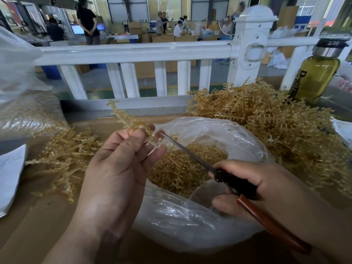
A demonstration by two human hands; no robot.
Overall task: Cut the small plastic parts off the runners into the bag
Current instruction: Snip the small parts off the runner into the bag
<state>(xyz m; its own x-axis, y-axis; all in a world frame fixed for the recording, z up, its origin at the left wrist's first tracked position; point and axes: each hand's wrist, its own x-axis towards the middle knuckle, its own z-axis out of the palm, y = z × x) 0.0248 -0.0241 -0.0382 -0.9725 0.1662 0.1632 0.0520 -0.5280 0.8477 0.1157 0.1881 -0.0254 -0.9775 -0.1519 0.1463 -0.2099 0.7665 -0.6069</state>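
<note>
Over the open bag (219,130), your left hand (122,164) pinches a runner (133,122) in its fingers. Your right hand (266,187) grips the cutters (228,180), tip touching the runner.

Left hand (118,168), raised over the open bag (190,221), pinching one amber runner (133,124) between thumb and fingers. Right hand (266,187) gripping cutters (192,156) by red-brown handles, slim blades pointed up, tips at the runner's lower end. In the bag: loose small parts (181,176), a few runners among them. Right of the bag, a tall heap of runners (276,126); left, a lower heap (66,151). Behind the tall heap, a bottle (314,77) of yellow-green liquid. Brown counter (38,221) beneath, white railing (133,52) behind.
</note>
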